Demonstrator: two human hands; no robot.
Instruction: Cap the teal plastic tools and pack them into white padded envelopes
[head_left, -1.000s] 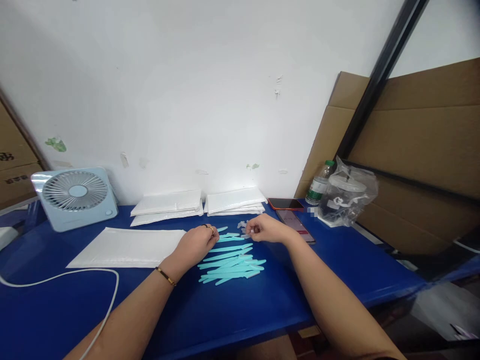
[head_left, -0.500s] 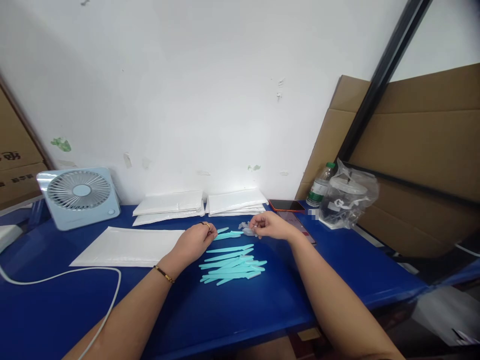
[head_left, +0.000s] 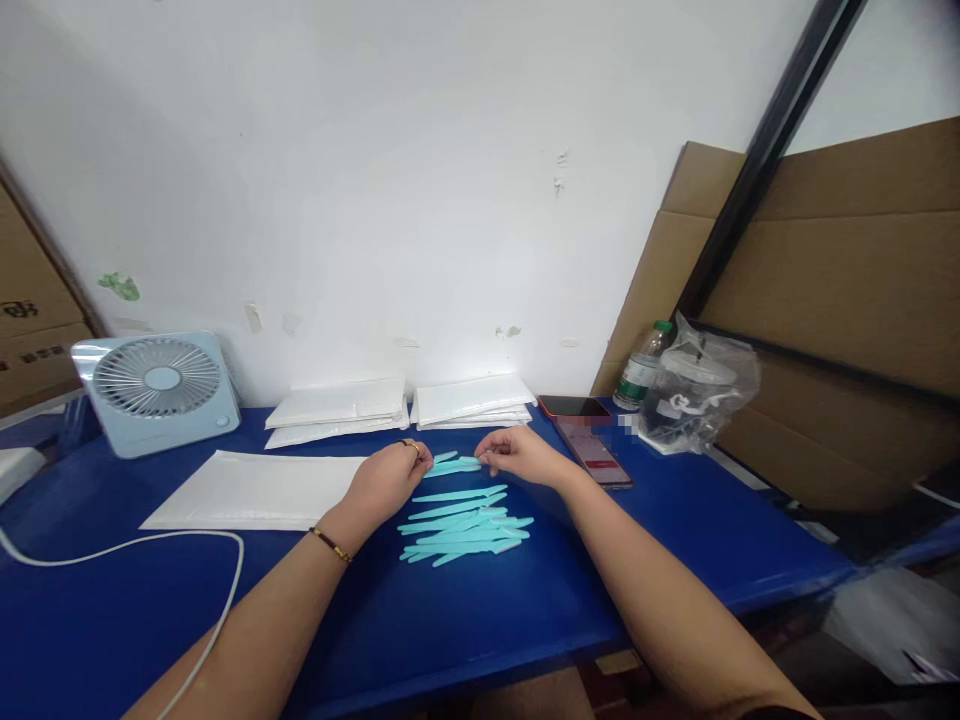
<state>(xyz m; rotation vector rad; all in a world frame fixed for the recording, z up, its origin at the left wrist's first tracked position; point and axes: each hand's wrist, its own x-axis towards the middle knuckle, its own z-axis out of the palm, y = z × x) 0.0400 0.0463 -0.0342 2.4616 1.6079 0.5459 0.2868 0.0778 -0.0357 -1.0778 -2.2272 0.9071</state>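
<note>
Left hand (head_left: 390, 480): resting on the blue worktop (head_left: 465, 620); fingers curling together onto the near end of a small bunch of teal sticks (head_left: 454, 465)
Right hand (head_left: 521, 455): fingers pinching the bunch's right end
Teal stick pile (head_left: 465, 525): lying loose just near of both hands
Handling: both ends wanting an even pinch, keeping the bunch level and squared
Edges: white mailer (head_left: 255, 490) lying left; phone (head_left: 596, 452) lying right, close to the right wrist
Open room: bare worktop near of the pile
</note>
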